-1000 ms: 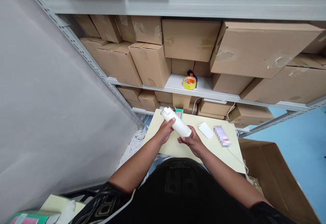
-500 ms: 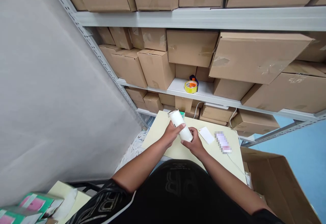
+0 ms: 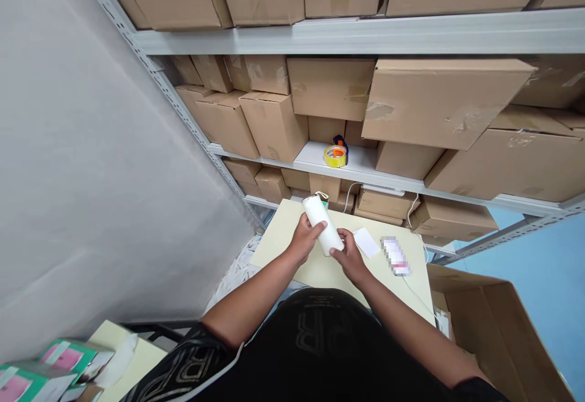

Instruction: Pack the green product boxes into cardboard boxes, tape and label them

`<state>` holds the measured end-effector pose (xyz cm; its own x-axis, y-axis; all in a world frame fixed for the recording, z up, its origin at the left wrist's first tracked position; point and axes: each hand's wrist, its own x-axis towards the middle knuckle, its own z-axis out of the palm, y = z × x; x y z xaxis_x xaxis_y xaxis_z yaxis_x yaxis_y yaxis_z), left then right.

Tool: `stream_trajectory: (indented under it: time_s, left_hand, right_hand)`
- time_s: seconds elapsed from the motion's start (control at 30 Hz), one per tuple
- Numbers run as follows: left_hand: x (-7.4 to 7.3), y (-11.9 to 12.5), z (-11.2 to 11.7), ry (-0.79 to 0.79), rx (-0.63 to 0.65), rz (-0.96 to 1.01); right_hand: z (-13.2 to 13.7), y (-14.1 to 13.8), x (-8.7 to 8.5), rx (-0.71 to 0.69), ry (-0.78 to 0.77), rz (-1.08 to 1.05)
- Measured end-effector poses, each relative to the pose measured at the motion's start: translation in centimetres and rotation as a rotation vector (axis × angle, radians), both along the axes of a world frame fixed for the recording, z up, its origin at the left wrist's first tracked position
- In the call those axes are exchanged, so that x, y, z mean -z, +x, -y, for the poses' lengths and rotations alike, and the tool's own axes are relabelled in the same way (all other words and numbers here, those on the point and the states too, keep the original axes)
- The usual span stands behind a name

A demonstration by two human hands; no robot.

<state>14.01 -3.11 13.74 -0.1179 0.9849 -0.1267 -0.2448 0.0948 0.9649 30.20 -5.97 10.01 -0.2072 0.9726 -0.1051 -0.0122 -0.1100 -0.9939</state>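
A white cylinder-shaped bottle [image 3: 319, 219] is held tilted above a pale yellow table [image 3: 283, 237]. My left hand [image 3: 305, 236] wraps around its middle from the left. My right hand [image 3: 349, 256] grips its lower end from the right. The bottle's top points away from me, toward the shelves. A white card [image 3: 366, 242] lies on the table just right of my hands, and a small device with a white cable [image 3: 393, 254] lies beyond it.
Metal shelving [image 3: 365, 30] full of cardboard boxes [image 3: 439, 100] rises behind the table, with a yellow tape roll [image 3: 336, 155] on the middle shelf. A large open carton [image 3: 498, 323] stands at the right. Green-and-pink boxes [image 3: 55, 362] lie at the lower left. A grey wall [image 3: 82, 176] is left.
The bottle has been turned more upright and drawn a little closer between both hands. The view has shifted slightly; the green-and-pink boxes at lower left show more.
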Motion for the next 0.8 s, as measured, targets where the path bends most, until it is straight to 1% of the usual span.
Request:
stream_trajectory:
  time_s: [0.07,0.1,0.13,0.17,0.23,0.3,0.4,0.47,0.53,0.63,0.73,0.8]
  left_hand:
    - [-0.2,0.1,0.0,-0.011,0.037,0.016]
    - [-0.3,0.2,0.1,-0.010,0.059,0.010]
    - [-0.3,0.3,0.2,-0.009,0.078,-0.006]
    - [-0.4,0.5,0.3,-0.008,0.091,-0.030]
    - [-0.2,1.0,0.6,-0.008,0.088,-0.079]
    - [0.3,1.4,0.9,-0.021,0.065,-0.112]
    - [1.5,1.5,0.9,-0.063,-0.007,-0.175]
    - [2.2,1.1,0.8,-0.089,-0.034,-0.222]
    - [2.7,0.5,0.6,-0.086,-0.011,-0.266]
    - [3.0,-0.2,0.2,-0.059,0.068,-0.402]
    - [3.4,-0.4,-0.3,-0.031,0.146,-0.538]
    - [3.8,-0.5,-0.6,0.017,0.216,-0.561]
  right_hand:
    - [0.0,0.5,-0.2,-0.154,-0.120,-0.171]
    - [0.0,0.6,-0.1,-0.190,-0.151,-0.204]
    - [0.0,0.6,-0.1,-0.188,-0.148,-0.195]
    - [0.1,0.6,0.1,-0.155,-0.115,-0.148]
    - [0.2,0.5,0.6,-0.061,-0.009,0.015]
    - [0.2,0.7,1.0,-0.018,0.065,0.201]
    - [0.1,1.5,1.0,-0.073,0.129,0.395]
    - [-0.2,2.2,0.7,-0.120,0.198,0.442]
    - [-0.8,2.8,0.2,-0.118,0.232,0.407]
    - [-2.4,2.7,-0.7,-0.053,0.139,0.239]
    - [-4.3,1.1,-1.5,-0.018,0.074,0.140]
    - [-5.3,-0.4,-2.0,-0.005,0.078,0.184]
